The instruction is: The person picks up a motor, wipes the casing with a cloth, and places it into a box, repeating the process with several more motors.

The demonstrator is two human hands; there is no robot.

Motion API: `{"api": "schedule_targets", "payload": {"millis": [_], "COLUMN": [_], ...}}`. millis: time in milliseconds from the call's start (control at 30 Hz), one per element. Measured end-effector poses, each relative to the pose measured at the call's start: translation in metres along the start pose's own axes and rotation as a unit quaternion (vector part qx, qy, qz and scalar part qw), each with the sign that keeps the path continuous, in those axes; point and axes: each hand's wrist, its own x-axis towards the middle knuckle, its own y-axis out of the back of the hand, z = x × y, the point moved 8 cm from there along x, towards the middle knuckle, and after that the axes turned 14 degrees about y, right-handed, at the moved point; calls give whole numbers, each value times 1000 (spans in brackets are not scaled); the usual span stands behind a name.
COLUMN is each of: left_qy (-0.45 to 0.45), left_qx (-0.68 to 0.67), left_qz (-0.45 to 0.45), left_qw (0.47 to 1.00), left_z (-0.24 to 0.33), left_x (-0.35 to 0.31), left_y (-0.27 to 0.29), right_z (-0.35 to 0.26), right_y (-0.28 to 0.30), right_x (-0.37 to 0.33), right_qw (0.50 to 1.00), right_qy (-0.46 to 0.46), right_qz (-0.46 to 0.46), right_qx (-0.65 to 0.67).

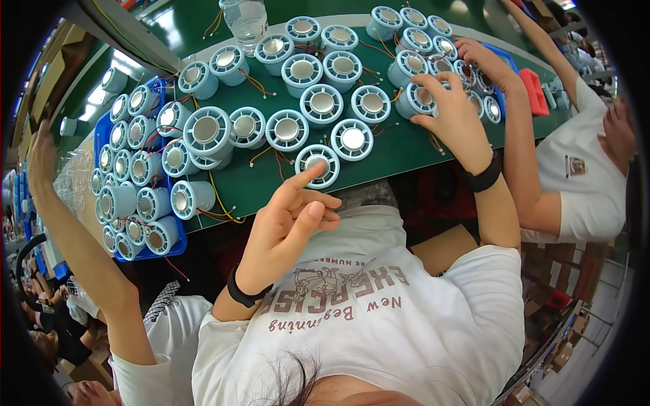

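— Left hand [291,216]?
— Empty; index finger stretched out, the rest curled in. Fingertip at the rim of the near unit [317,164], a round pale-blue casing with a silver centre, at the front edge of the green counter [406,145].
— Right hand [452,115]?
— Splayed over the far unit [418,99], fingertips on it; cannot tell whether gripping.
— Around them?
— More such units in loose rows, with red and yellow wires [218,203] trailing between. Blue tray [177,249] full of them on the left. Clear bottle [246,20] at the back. Co-worker's hand [482,59] among units on the right, beside a red block [534,91]; another person's arm [68,230] raised on the left.
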Motion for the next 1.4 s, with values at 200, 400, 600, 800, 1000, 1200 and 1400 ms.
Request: {"api": "schedule_targets", "payload": {"millis": [200, 400, 600, 800, 1000, 1200, 1400], "left_qy": [11, -2, -6, 17, 55, 23, -139], "left_qx": [18, 60, 108, 87, 100, 109, 146], "left_qz": [12, 7, -2, 45, 32, 17, -27], "left_qw": [1000, 998, 994, 995, 993, 994, 979], "left_z": [-9, -7, 0, -1, 0, 8, 55], "left_x": [3, 3, -5, -10, -2, -19, -29], "left_y": [8, 8, 11, 30, 30, 26, 0], "right_z": [-23, -113, -88, -63, -53, -103, -98], "right_y": [33, 125, 45, -111, -75, 35, 84], "right_x": [20, 126, 269, 354, 348, 275, 164], "right_qw": [995, 988, 970, 905, 910, 948, 942], "right_qy": [78, 130, 164, 373, 360, 254, 231], "right_qz": [62, 79, -125, -159, -161, -150, -176], "right_qx": [-18, -36, -130, -132, -127, 120, 168]}}
